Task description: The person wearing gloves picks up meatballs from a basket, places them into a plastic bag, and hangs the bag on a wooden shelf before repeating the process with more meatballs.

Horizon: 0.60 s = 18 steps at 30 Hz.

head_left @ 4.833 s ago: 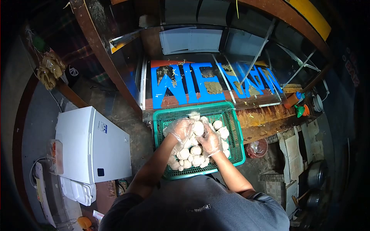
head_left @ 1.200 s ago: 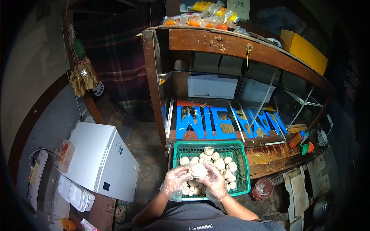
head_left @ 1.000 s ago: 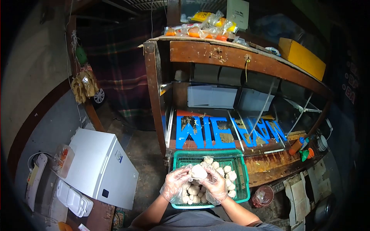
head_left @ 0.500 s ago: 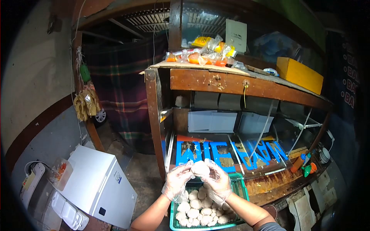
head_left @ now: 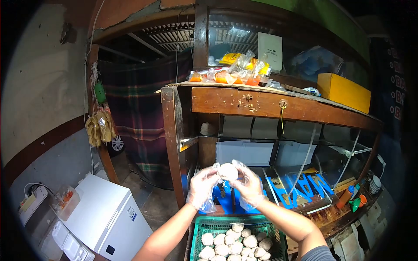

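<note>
Clearly lit in the head view, both hands wear thin, crinkled clear plastic gloves. The left hand (head_left: 202, 190) is partly closed, its fingertips against the near-left side of a pale ball (head_left: 228, 172); the right hand (head_left: 250, 188), curved and likewise half closed, grips the ball's other side. The ball is roundish, matte and slightly lumpy, held up between the two hands.

Below the hands sits a green plastic basket (head_left: 209, 219) with latticed walls, holding many similar lumpy balls (head_left: 235, 248) of uneven size, piled against one another. Beyond the hands stands a scuffed brown wooden cabinet (head_left: 244, 100) with glass and flat blue lettering (head_left: 300, 191). On its top lie shiny, wrinkled plastic bags (head_left: 235, 77) with orange contents, and well to their right a yellow box (head_left: 344, 92) with straight edges.

Left of the left hand, well apart, is a smooth white freezer (head_left: 102, 213), with a clear tub (head_left: 69, 205) on it. Farther behind that hand hangs a dark plaid cloth (head_left: 141, 108).
</note>
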Tool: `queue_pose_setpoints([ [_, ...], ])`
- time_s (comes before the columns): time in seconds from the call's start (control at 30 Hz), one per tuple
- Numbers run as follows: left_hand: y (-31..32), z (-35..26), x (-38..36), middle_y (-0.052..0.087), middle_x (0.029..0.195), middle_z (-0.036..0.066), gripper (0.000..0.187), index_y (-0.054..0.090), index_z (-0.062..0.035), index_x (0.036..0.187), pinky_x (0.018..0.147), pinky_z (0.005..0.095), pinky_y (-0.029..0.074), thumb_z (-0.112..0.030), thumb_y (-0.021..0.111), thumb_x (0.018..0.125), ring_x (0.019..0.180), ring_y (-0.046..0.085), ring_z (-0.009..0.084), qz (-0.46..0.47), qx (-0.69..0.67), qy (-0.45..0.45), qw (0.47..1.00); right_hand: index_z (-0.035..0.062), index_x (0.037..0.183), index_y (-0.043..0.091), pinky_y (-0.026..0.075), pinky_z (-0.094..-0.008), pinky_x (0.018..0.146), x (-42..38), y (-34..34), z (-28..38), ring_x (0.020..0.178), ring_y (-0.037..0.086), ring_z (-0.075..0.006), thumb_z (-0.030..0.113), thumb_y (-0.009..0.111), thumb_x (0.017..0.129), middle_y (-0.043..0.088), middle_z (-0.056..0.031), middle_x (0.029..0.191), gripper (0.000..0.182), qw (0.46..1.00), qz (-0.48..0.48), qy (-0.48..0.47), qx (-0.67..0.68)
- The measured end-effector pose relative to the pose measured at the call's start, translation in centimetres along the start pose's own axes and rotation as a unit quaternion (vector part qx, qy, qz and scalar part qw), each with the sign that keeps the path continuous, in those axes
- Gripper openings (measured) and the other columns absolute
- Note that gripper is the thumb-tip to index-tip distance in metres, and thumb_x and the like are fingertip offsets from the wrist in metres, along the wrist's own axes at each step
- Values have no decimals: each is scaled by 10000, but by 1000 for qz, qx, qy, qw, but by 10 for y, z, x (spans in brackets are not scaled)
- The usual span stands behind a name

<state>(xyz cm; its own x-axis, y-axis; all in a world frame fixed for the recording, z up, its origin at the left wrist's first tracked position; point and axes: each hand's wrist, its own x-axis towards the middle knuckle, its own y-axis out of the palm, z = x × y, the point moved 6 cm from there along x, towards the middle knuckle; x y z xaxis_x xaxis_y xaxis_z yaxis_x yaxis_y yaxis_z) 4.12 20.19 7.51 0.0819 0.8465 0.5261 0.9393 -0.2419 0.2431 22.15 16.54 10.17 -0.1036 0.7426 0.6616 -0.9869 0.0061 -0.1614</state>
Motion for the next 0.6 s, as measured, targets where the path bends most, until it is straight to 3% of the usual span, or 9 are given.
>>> queue_pose_setpoints([
  [0.2, 3, 10, 48, 686, 1103, 147, 336, 627, 72, 1189, 874, 305, 561, 44, 679, 859, 970, 667, 181, -6, -37, 37, 999, 20, 1315, 571, 554, -336, 898, 44, -8, -17, 1086, 659, -214, 70, 772, 809, 659, -152, 1219, 546, 998, -16, -27, -57],
  [0.33, 2, 17, 69, 684, 1089, 144, 348, 621, 84, 1185, 883, 307, 562, 36, 697, 849, 976, 666, 192, -49, -6, 79, 996, 14, 1267, 600, 548, -368, 862, 66, -14, -23, 1002, 679, -279, 173, 792, 797, 673, -177, 1142, 531, 978, -38, -78, -188],
  [0.6, 2, 36, 103, 678, 1087, 140, 328, 628, 83, 1153, 866, 309, 567, 43, 699, 836, 946, 676, 198, -56, -34, 45, 997, 23, 1259, 609, 536, -387, 878, 95, -20, -42, 997, 668, -341, 225, 781, 785, 672, -206, 1088, 543, 965, -21, -80, -250],
])
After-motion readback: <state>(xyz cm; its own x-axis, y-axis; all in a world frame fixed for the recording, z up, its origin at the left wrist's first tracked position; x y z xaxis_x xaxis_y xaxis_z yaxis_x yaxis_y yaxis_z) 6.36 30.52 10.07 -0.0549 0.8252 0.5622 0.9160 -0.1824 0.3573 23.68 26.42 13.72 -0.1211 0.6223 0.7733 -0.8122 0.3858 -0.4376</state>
